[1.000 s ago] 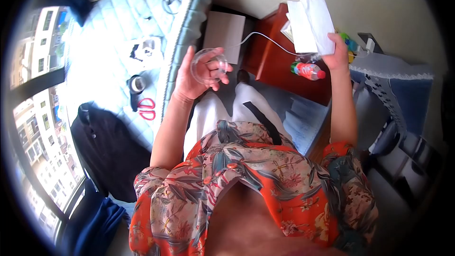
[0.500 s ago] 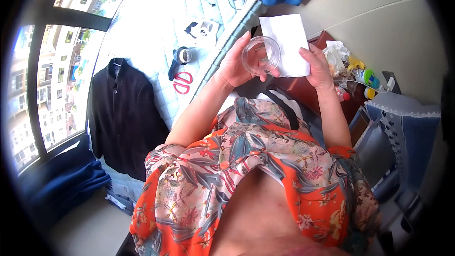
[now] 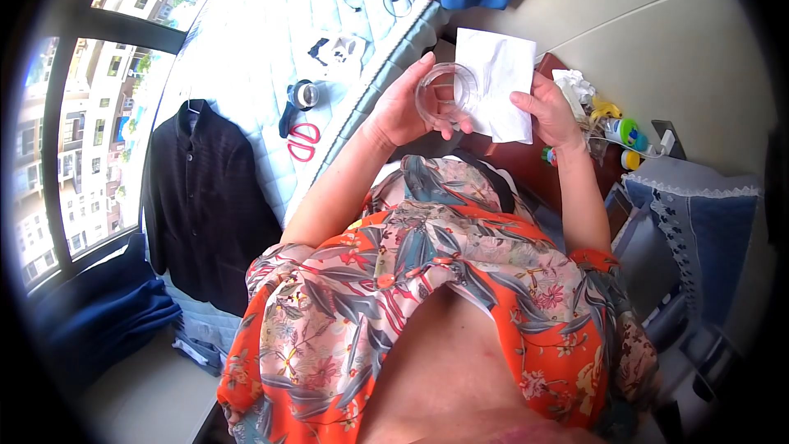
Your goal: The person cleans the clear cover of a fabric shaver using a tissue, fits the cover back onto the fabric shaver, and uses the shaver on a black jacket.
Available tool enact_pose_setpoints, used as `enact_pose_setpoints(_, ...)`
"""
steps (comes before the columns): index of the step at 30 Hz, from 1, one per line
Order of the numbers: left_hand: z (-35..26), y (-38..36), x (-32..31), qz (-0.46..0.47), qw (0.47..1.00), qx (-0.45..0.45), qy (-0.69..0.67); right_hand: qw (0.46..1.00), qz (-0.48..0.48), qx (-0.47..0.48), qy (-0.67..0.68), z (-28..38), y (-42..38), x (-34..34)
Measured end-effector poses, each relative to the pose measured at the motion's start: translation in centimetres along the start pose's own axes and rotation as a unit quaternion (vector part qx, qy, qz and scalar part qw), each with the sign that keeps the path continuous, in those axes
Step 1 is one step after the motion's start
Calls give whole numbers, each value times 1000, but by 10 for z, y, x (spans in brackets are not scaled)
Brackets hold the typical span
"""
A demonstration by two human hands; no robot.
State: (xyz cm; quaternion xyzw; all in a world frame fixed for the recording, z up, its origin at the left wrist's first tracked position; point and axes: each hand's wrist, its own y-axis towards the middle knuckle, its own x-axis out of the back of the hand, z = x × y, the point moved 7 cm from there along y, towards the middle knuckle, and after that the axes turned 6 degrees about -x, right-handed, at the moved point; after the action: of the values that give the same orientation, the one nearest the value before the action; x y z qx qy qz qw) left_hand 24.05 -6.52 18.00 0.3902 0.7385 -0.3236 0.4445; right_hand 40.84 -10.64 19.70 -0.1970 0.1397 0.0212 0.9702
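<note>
My left hand (image 3: 401,107) is closed around a clear round plastic container (image 3: 422,99), its fingers showing through and below it. A folded sheet of white paper (image 3: 501,74) is gripped at its right edge by my right hand (image 3: 551,113), thumb on top. The paper stands upright, and its left edge overlaps the container in this view. On the bed to the left lie red-handled scissors (image 3: 303,141), a small clear jar (image 3: 306,95) with something dark next to it, and a white sheet with black shapes (image 3: 339,53).
A quilted light-blue bed (image 3: 246,41) runs along the left, beside a window. A black jacket (image 3: 205,197) hangs there on a hanger. To the right, a reddish-brown cabinet (image 3: 526,160) carries bottles, a yellow item and crumpled tissue (image 3: 575,85). A blue cloth cover (image 3: 707,205) is farther right.
The paper has tilted a little, its lower edge now further down, and both hands stay closed on their things. The whole view has shifted slightly.
</note>
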Motion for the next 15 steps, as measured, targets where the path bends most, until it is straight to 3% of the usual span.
enact_pose_setpoints(3, -2, -4, 5, 4, 1000, -1, 6, 998, -38, 46, -24, 5, -3, 6)
enact_pose_setpoints(6, -15, -13, 8, 17, 999, -16, 23, 984, -29, 76, -162, 31, -8, 0)
enact_pose_setpoints(9, -38, -22, 16, 27, 997, -51, 48, 930, -15, 169, -325, 60, -15, -15)
enact_pose_setpoints(12, -60, -27, 12, 26, 990, -100, 95, 927, 6, 165, -337, 62, -15, -27)
enact_pose_setpoints(15, -55, -14, -9, 44, 983, -88, 157, 919, 40, 144, -366, 59, -6, -42)
